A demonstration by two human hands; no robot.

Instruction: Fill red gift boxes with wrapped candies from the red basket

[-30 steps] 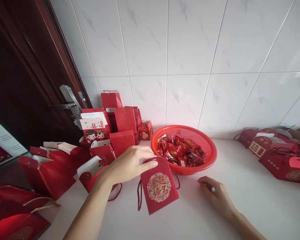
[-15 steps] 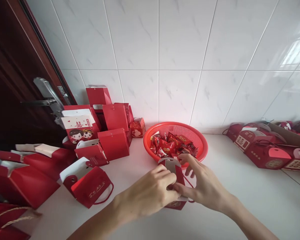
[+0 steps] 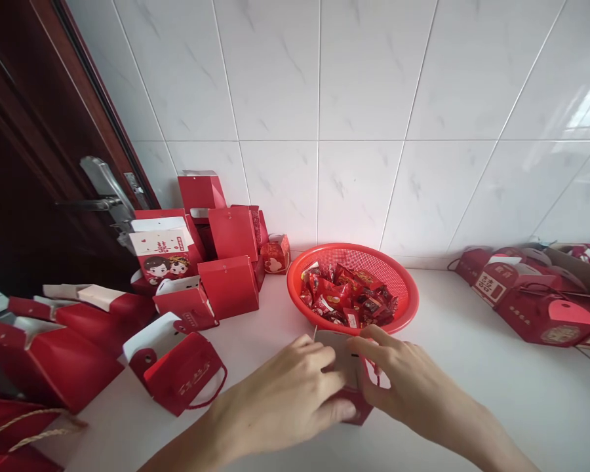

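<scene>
A small red paper gift box [image 3: 345, 357] stands on the white counter in front of me, its grey-white inner flap showing at the top. My left hand [image 3: 295, 387] grips its left side, with the thumb across the near face. On the right edge and flap, my right hand [image 3: 398, 373] has its fingers curled in contact with the box. Much of the box is hidden behind both hands. Just beyond it sits a red plastic basket [image 3: 407, 288] holding wrapped candies [image 3: 341, 295] in red packets.
Several red gift boxes and bags stand on the left, including an open box with a cord handle [image 3: 177, 367]. More decorated boxes [image 3: 535, 308] are grouped at the right. A tiled wall [image 3: 358, 190] rises behind, and a dark door with a handle [image 3: 103, 196] is at the left.
The box's top has come further open, with more of its inside flap showing. My fingers have shifted apart around it. The view has moved slightly, so the scene sits a little lower.
</scene>
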